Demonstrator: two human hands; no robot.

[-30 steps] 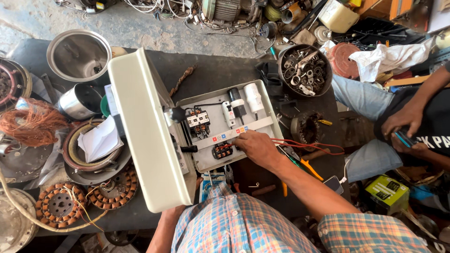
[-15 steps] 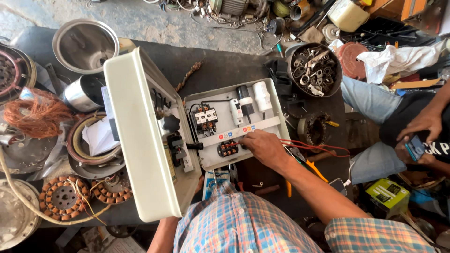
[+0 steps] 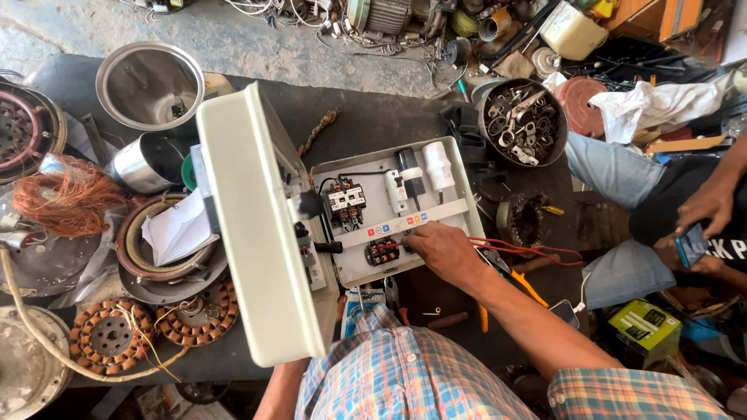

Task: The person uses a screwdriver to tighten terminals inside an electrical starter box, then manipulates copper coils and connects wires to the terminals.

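An open white electrical panel box (image 3: 366, 268) lies on the dark workbench, its lid (image 3: 257, 233) standing up on the left. Inside are a black contactor (image 3: 344, 201), two cylindrical parts and a small terminal block (image 3: 381, 253). My right hand (image 3: 440, 249) rests on the lower part of the panel, fingers pinched at a red wire (image 3: 537, 250) beside the terminal block. The red wire trails off to the right. Only my left forearm (image 3: 274, 393) shows at the bottom; that hand is hidden behind the lid.
A bowl of metal parts (image 3: 520, 123) stands at the back right, and orange-handled pliers (image 3: 517, 284) lie under my right arm. On the left are a steel pot (image 3: 149, 84), copper wire (image 3: 66, 194) and stator cores (image 3: 105, 336). Another person's hands (image 3: 700, 214) hold a phone at the right.
My right hand stays at the terminal block, shifting only slightly. My view has drifted. The other person's hands with the phone have moved a little.
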